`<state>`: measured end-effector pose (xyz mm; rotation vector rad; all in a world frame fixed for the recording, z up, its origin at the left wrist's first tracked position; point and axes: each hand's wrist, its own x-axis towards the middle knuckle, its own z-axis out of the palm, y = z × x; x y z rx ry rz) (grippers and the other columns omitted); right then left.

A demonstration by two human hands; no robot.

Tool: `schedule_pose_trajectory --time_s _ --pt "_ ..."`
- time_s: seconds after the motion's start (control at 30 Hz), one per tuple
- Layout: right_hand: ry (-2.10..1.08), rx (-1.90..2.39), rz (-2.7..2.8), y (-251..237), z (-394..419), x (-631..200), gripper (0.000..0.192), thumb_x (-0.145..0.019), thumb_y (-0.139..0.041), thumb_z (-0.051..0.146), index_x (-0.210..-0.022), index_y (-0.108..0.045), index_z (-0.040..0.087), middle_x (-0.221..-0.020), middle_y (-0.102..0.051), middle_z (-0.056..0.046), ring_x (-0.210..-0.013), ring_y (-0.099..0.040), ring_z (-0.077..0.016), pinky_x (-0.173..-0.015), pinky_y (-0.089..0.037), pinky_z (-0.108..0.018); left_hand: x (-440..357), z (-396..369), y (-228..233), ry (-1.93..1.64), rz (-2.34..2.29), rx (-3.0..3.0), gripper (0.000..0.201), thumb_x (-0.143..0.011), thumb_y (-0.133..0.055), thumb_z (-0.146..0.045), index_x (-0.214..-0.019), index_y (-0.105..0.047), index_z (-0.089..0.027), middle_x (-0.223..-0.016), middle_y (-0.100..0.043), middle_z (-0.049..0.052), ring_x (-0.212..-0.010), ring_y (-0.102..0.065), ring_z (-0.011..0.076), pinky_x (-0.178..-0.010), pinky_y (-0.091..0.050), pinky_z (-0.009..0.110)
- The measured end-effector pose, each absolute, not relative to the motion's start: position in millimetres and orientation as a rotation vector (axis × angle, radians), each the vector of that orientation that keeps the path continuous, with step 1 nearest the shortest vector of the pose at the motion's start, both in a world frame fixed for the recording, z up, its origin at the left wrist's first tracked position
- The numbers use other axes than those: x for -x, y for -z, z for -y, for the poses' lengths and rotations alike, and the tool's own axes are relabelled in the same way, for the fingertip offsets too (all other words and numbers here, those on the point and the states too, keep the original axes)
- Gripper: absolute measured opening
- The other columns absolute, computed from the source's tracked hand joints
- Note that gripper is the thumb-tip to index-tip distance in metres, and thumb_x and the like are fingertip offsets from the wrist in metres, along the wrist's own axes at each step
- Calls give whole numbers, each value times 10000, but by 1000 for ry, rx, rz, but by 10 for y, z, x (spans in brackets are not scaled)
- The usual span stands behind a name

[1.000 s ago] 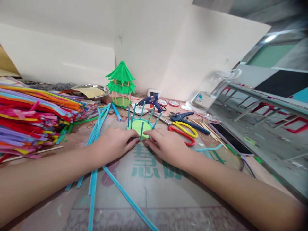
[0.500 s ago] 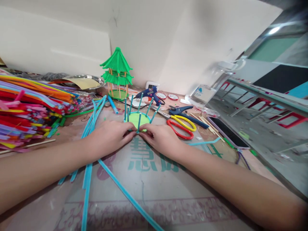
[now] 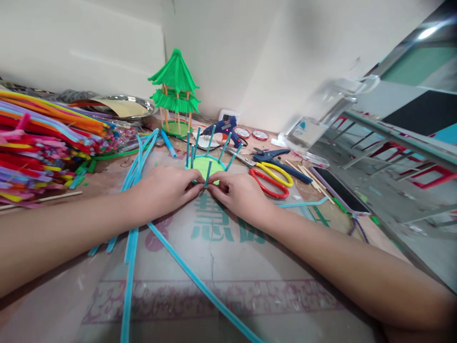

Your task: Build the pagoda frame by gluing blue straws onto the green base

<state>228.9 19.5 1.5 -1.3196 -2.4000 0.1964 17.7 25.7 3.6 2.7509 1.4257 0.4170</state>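
Cluttered cardboard-covered tabletop (image 3: 221, 286): since half a second ago both hands have stayed pinched together. Left hand (image 3: 162, 190) and right hand (image 3: 239, 193) grip one blue post (image 3: 207, 174) at 6 o'clock on the green disc (image 3: 205, 166). Scissors (image 3: 271, 183) lie near at 3 o'clock; bare room toward 6.

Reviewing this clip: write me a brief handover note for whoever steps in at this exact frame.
Left hand: fingertips pinch at the base of the nearest blue post, at the near edge of the green disc.
Right hand: fingertips meet the same spot from the other side.
Done: several blue posts stand upright around the disc rim.
Left: how firmly the near post is fixed cannot be told.
Nearby: loose blue pipe cleaners left, glue gun behind, scissors right, finished green pavilion model at back.
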Motion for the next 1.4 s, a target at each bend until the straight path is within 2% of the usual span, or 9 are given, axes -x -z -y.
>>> schedule_pose_trajectory --time_s 0.2,0.27,0.37,0.43,0.6,0.83,0.9,1.1,1.4 --pt "-204 1325 2385 -11 -203 -2287 196 -953 -603 301 -1068 -738 216 -641 -647 20 -582 -539 -124 -573 -298 -256 -168 -252 -37 -418 -1422 -2777 347 -975 -478 -428 -1054 -740 -215 -813 -762 56 -763 -698 242 -642 -416 316" --pt "-188 1297 2357 -32 -173 -2299 271 -966 -580 301 -1193 -690 201 -631 -628 28 -593 -546 -131 -583 -322 -252 -164 -246 -46 -415 -1435 -2779 339 -977 -481 -424 -1057 -736 -216 -812 -764 56 -759 -702 248 -633 -411 320" --pt "-160 1139 2291 -111 -98 -2338 481 -997 -506 272 -1470 -490 187 -649 -605 47 -591 -539 -127 -585 -362 -243 -156 -229 -58 -405 -1416 -2762 331 -987 -473 -414 -1104 -723 -231 -813 -768 46 -732 -696 243 -628 -410 319" --pt "-88 1009 2290 -174 -52 -2369 536 -1019 -453 255 -1548 -393 205 -683 -614 43 -593 -532 -125 -581 -377 -243 -151 -217 -58 -409 -1423 -2758 335 -992 -465 -414 -1147 -702 -236 -816 -769 41 -707 -688 236 -614 -401 312" --pt "178 940 2379 -239 -38 -2398 465 -1051 -398 271 -1507 -479 243 -719 -662 19 -601 -538 -125 -601 -397 -256 -139 -211 -39 -412 -1463 -2795 318 -992 -454 -418 -1071 -691 -222 -771 -754 42 -677 -678 228 -577 -363 306" --pt "139 984 2396 -205 -65 -2393 498 -1031 -419 255 -1525 -423 194 -726 -666 17 -591 -538 -129 -572 -368 -255 -119 -206 -47 -378 -1445 -2814 330 -1002 -456 -422 -1062 -720 -233 -797 -751 48 -695 -663 222 -597 -363 308" --pt "91 930 2356 -182 -45 -2397 450 -1019 -440 246 -1461 -463 164 -721 -655 21 -564 -514 -117 -571 -372 -249 -111 -204 -43 -396 -1432 -2819 340 -1010 -453 -436 -1092 -718 -240 -822 -756 45 -710 -666 225 -599 -363 310" --pt "25 971 2321 -222 4 -2453 154 -985 -508 265 -1017 -635 183 -660 -609 33 -515 -477 -82 -536 -350 -234 -85 -227 -9 -429 -1394 -2854 332 -1015 -454 -454 -1059 -710 -248 -834 -769 36 -732 -694 220 -587 -345 304" --pt "-27 1194 1996 -677 -305 -2802 228 -956 -594 302 -759 -616 189 -588 -538 32 -532 -458 -93 -522 -324 -248 -56 -249 14 -491 -1274 -2904 382 -1038 -403 -454 -1089 -734 -268 -959 -798 35 -843 -728 226 -655 -425 310"
